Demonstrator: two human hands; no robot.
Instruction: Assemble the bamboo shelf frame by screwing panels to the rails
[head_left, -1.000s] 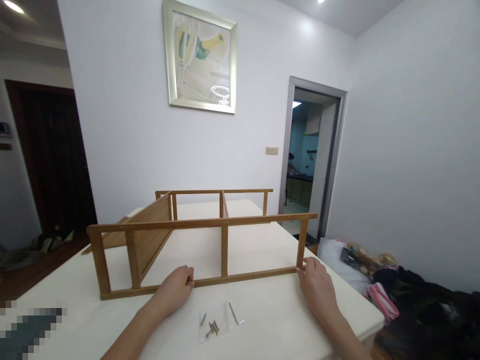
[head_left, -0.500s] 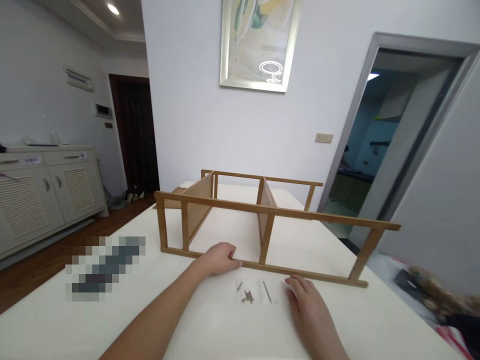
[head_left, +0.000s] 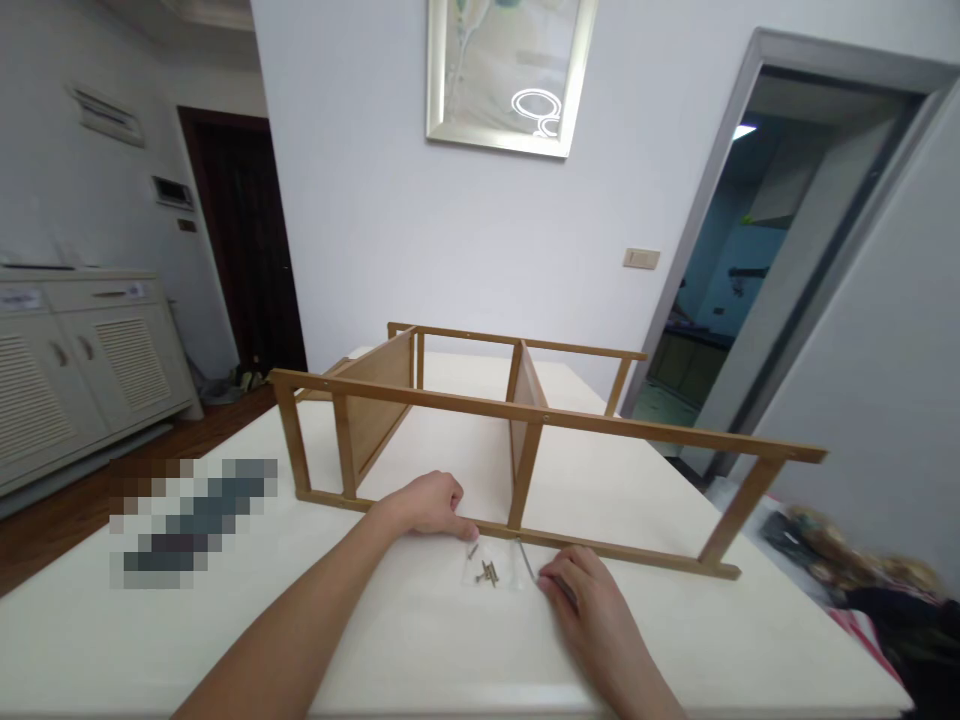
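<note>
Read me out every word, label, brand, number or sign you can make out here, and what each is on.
No text can be read.
Two small pale labels on the drawers of the white louvred cabinet: too blurred to read.
Light-brown wooden frame and clear plastic bag: no lettering can be made out.
Pixelated patch on the glossy white table: any text there is hidden.

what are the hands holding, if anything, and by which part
The right hand meets the hex key at its near end, but a firm hold cannot be told. The left hand lies over the near lower wooden rail; its grip is unclear.
</note>
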